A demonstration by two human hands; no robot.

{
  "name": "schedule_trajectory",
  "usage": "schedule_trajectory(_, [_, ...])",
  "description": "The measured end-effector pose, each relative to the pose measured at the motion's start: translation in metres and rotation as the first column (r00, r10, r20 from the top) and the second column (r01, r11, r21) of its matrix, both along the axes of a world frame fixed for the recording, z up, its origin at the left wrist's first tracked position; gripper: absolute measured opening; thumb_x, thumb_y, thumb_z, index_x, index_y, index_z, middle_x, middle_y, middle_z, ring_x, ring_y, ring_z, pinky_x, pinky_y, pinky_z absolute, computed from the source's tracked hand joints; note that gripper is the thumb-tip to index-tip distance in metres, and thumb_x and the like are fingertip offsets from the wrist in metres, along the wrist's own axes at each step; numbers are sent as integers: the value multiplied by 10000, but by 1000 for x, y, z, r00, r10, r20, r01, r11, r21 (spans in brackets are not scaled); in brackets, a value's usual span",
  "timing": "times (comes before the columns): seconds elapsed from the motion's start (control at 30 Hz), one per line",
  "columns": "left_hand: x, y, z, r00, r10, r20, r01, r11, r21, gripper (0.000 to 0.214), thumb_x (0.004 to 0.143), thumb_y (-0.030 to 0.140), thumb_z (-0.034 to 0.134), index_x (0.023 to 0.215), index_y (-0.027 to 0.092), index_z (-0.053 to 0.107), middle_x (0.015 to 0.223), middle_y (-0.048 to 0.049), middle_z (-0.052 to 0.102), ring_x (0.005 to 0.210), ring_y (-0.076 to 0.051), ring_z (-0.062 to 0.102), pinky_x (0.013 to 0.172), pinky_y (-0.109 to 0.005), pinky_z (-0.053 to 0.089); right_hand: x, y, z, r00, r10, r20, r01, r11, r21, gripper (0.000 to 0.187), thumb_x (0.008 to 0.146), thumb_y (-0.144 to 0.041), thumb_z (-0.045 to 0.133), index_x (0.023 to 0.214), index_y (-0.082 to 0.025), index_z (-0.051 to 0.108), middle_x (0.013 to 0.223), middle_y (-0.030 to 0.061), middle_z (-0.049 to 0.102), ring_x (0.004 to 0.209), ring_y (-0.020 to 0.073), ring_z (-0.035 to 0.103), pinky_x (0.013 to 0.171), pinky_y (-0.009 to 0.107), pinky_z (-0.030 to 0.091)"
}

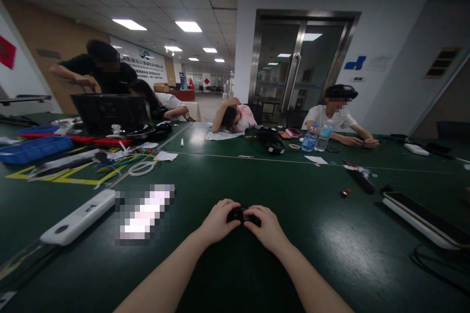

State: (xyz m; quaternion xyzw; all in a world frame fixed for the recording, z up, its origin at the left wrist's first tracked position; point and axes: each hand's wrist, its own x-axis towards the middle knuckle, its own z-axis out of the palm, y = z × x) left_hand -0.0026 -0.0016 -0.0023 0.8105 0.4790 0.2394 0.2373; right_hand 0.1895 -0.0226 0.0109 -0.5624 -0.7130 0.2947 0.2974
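Observation:
Both my hands meet over the dark green table (257, 176) in front of me. My left hand (218, 221) and my right hand (267, 227) are closed round a small black object (240, 215) held between them, just above or on the tabletop. Its exact shape is hidden by my fingers. A long white bar-shaped device (79, 216) lies to the left of my left hand, with a blurred pale item (145, 215) between them.
A phone on a white pad (422, 217) lies at right, near a black cable (436, 266). Blue trays (33, 149), tools and a white ring (141, 168) sit at left. Two water bottles (316, 138) and several other people are across the table.

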Motion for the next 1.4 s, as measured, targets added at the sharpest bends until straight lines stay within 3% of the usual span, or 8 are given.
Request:
schedule_trajectory(0.37, [2,-2,4,1000,-1,-30,1,1000,2,534,731,330,613,1238,232,474,1217,-61,514,1131,-236,444,979,-378,344,0,5,-8,997,29,66,-36,993,111,241,701,-314,619,939,-301,657,1044,13,624,1043,219,523,945,399,342])
schedule_trajectory(0.9, [1,0,3,1000,14,14,-14,1000,-9,433,812,337,539,1227,223,485,1177,-54,534,1099,-209,468,948,-338,364,0,0,-3,1000,28,-14,-27,998,51,247,746,-364,571,978,-316,641,1048,-8,638,1064,226,522,944,420,343])
schedule_trajectory(1.17, [0,1,-1,997,54,46,-51,997,-62,518,787,321,566,1277,219,432,1261,-66,492,1159,-220,436,978,-350,347,-2,-2,2,999,20,51,-21,999,29,245,762,-375,551,986,-314,630,1071,-4,625,1075,233,513,934,426,348])
schedule_trajectory(1.4, [1,2,-3,999,-6,-32,7,1000,24,453,761,319,593,1196,218,521,1173,-52,548,1087,-214,479,943,-342,369,-2,1,0,993,39,111,-47,997,68,222,769,-352,547,963,-286,631,1078,2,616,1082,208,512,961,380,332])
